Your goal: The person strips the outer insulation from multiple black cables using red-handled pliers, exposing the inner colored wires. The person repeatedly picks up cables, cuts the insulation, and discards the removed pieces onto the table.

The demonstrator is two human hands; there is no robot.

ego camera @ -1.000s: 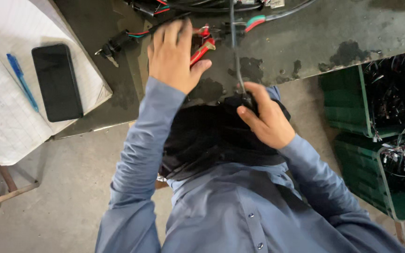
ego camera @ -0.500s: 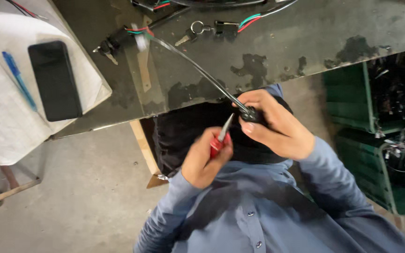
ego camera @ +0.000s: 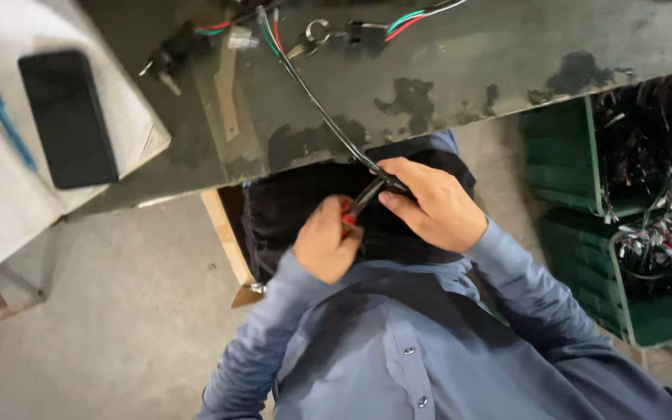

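Note:
My left hand (ego camera: 327, 241) grips a red-handled cutting tool (ego camera: 358, 208) over my lap, its jaws pointing at a black cable (ego camera: 324, 113). My right hand (ego camera: 432, 206) pinches that cable's near end just beside the tool's tip. The cable runs up over the dark worn table (ego camera: 460, 70) to a bundle of red, green and white wires (ego camera: 267, 23) near the far edge. Both sleeves are blue.
A black phone (ego camera: 68, 117) and a blue pen (ego camera: 1, 117) lie on white paper at the left. Small keys and connectors (ego camera: 316, 33) sit at the table's far edge. Green crates (ego camera: 585, 163) full of black wiring stand at the right. A wooden strip (ego camera: 223, 233) hangs below the table.
My left hand came back from the table top with the red-handled tool and brought it to the cable end held by my right hand over my lap.

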